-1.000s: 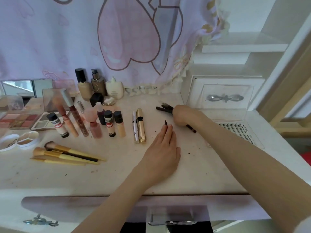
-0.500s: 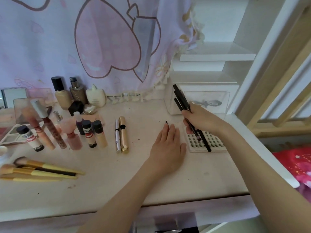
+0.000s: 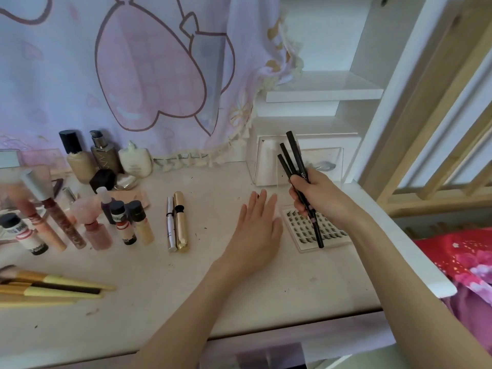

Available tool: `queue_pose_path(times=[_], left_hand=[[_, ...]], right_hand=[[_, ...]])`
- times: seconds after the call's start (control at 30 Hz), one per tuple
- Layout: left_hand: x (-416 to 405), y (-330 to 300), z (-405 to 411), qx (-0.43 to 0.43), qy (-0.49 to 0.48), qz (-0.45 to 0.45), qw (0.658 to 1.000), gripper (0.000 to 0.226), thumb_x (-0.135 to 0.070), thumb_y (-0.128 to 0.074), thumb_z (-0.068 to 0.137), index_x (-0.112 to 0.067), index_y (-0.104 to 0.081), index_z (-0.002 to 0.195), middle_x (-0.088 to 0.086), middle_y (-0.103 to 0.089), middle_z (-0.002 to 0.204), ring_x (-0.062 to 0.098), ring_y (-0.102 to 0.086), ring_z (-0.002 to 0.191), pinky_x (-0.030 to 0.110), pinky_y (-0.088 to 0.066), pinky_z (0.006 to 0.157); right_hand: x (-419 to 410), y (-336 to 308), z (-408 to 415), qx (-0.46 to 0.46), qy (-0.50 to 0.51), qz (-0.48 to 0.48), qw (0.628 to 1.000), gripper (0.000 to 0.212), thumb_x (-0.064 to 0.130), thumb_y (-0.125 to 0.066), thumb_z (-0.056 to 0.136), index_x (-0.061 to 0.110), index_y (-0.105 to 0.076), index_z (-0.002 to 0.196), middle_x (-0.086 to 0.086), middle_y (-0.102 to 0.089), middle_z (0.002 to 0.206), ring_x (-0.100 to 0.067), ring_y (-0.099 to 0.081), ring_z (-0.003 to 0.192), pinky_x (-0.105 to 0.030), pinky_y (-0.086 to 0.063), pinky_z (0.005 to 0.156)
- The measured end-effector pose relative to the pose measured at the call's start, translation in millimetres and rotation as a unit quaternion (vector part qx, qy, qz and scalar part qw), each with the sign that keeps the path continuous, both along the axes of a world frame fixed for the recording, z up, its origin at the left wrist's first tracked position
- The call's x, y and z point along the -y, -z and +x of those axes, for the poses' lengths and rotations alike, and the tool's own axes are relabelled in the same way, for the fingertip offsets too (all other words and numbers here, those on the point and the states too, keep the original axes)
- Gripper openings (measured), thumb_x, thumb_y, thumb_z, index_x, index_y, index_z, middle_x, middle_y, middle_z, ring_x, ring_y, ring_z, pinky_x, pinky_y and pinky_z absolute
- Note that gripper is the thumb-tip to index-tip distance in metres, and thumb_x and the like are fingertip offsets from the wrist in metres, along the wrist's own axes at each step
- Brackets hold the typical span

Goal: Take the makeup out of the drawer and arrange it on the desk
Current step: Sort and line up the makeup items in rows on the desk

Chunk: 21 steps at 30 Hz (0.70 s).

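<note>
Pencils (image 3: 292,161), three black ones, bunched upright in right hand (image 3: 316,194), fist closed round them above lash tray (image 3: 330,235); likely squaring ends before laying down. Left hand (image 3: 257,230) flat, fingers spread, empty on bench (image 3: 239,294), left of tray, perhaps marking the spot.

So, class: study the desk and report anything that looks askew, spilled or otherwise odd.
Small dark specks and smudges dot the desk, so it looks unwiped. The yellow-handled brushes lie in a loose, crossed heap at the left edge, unlike the neat tube rows. The right hand grips three black pencils above the lash tray.
</note>
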<state>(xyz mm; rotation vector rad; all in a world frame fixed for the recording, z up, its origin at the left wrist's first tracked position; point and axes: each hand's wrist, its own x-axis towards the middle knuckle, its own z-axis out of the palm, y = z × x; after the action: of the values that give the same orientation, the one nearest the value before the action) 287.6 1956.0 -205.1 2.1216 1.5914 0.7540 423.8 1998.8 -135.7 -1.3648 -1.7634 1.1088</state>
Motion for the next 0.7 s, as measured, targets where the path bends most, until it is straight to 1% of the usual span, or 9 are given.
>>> queue_pose_path(times=[0.07, 0.1, 0.17, 0.2, 0.3, 0.37, 0.53, 0.63, 0.7], left_hand=[[-0.3, -12.4, -13.4, 0.148, -0.057, 0.037, 0.987, 0.041, -0.018, -0.03, 0.1, -0.016, -0.033, 0.141, 0.006, -0.034, 0.147, 0.0, -0.029, 0.126, -0.001, -0.013, 0.101], [-2.0, -19.5, -21.3, 0.203, -0.096, 0.051, 0.973, 0.038, -0.018, -0.033, 0.099, -0.018, -0.041, 0.137, 0.003, -0.045, 0.139, -0.001, -0.039, 0.116, -0.002, -0.024, 0.094], [-8.7, -35.8, -37.8, 0.284, -0.141, 0.055, 0.947, 0.035, -0.023, -0.038, 0.098, -0.02, -0.048, 0.132, -0.002, -0.055, 0.128, 0.003, -0.051, 0.11, 0.015, -0.043, 0.093], [-12.3, -43.8, -45.4, 0.32, -0.143, 0.057, 0.935, 0.034, -0.025, -0.041, 0.097, -0.02, -0.051, 0.129, -0.004, -0.059, 0.121, 0.005, -0.056, 0.105, 0.02, -0.049, 0.086], [-19.9, -62.0, -63.6, 0.383, -0.127, 0.077, 0.912, 0.021, -0.025, -0.051, 0.094, -0.022, -0.062, 0.112, -0.011, -0.066, 0.091, -0.003, -0.058, 0.074, 0.01, -0.046, 0.062], [-23.9, -66.2, -72.7, 0.414, -0.142, 0.084, 0.895, 0.012, -0.022, -0.057, 0.091, -0.024, -0.066, 0.098, -0.009, -0.063, 0.072, 0.001, -0.053, 0.06, 0.011, -0.044, 0.058], [-38.2, -64.4, -92.6, 0.575, -0.169, 0.065, 0.798, 0.01, -0.016, -0.057, 0.091, -0.008, -0.06, 0.09, -0.001, -0.055, 0.062, 0.01, -0.047, 0.054, 0.018, -0.044, 0.058], [-41.7, -60.4, -96.6, 0.596, -0.176, 0.081, 0.779, 0.01, -0.017, -0.056, 0.092, -0.008, -0.059, 0.089, -0.003, -0.053, 0.059, 0.009, -0.046, 0.052, 0.018, -0.042, 0.055], [-42.9, -62.5, -97.7, 0.58, -0.184, 0.117, 0.785, 0.012, -0.02, -0.056, 0.092, -0.01, -0.059, 0.086, -0.006, -0.051, 0.057, 0.008, -0.043, 0.051, 0.018, -0.04, 0.054]], right_hand=[[1.3, 2.8, -5.8, -0.066, -0.023, -0.021, 0.997, 0.022, 0.018, -0.037, 0.099, 0.012, -0.043, 0.08, -0.007, -0.046, 0.066, -0.014, -0.04, 0.049, -0.027, -0.032, 0.047], [1.8, 4.3, -10.7, -0.106, -0.043, -0.037, 0.993, 0.019, 0.016, -0.038, 0.1, 0.01, -0.046, 0.083, -0.004, -0.047, 0.066, -0.011, -0.04, 0.048, -0.023, -0.033, 0.045], [1.3, 6.3, -24.5, -0.186, -0.088, -0.075, 0.976, 0.017, 0.013, -0.041, 0.099, 0.007, -0.053, 0.089, 0.001, -0.05, 0.065, -0.007, -0.041, 0.048, -0.017, -0.035, 0.044], [0.7, 6.8, -32.7, -0.219, -0.106, -0.095, 0.965, 0.017, 0.012, -0.042, 0.099, 0.005, -0.056, 0.091, 0.002, -0.052, 0.064, -0.007, -0.041, 0.048, -0.017, -0.036, 0.044], [-3.6, 6.2, -56.7, -0.283, -0.126, -0.13, 0.942, 0.018, 0.011, -0.044, 0.097, 0.003, -0.059, 0.092, 0.001, -0.054, 0.062, -0.008, -0.043, 0.049, -0.018, -0.037, 0.044], [-8.4, 5.9, -67.3, -0.295, -0.127, -0.139, 0.937, 0.019, 0.012, -0.045, 0.097, 0.002, -0.06, 0.091, -0.002, -0.057, 0.064, -0.01, -0.047, 0.051, -0.018, -0.038, 0.045], [-17.0, 14.5, -78.4, -0.309, -0.14, -0.191, 0.921, 0.018, 0.012, -0.043, 0.098, 0.004, -0.057, 0.09, -0.006, -0.062, 0.064, -0.013, -0.05, 0.049, -0.02, -0.04, 0.044], [-19.5, 21.3, -81.1, -0.307, -0.145, -0.192, 0.921, 0.018, 0.01, -0.041, 0.098, 0.005, -0.057, 0.102, -0.009, -0.065, 0.069, -0.016, -0.054, 0.051, -0.023, -0.043, 0.045], [-21.2, 23.8, -84.6, -0.279, -0.148, -0.19, 0.93, 0.018, 0.01, -0.041, 0.098, 0.006, -0.057, 0.105, -0.009, -0.068, 0.072, -0.017, -0.058, 0.054, -0.024, -0.046, 0.047]])
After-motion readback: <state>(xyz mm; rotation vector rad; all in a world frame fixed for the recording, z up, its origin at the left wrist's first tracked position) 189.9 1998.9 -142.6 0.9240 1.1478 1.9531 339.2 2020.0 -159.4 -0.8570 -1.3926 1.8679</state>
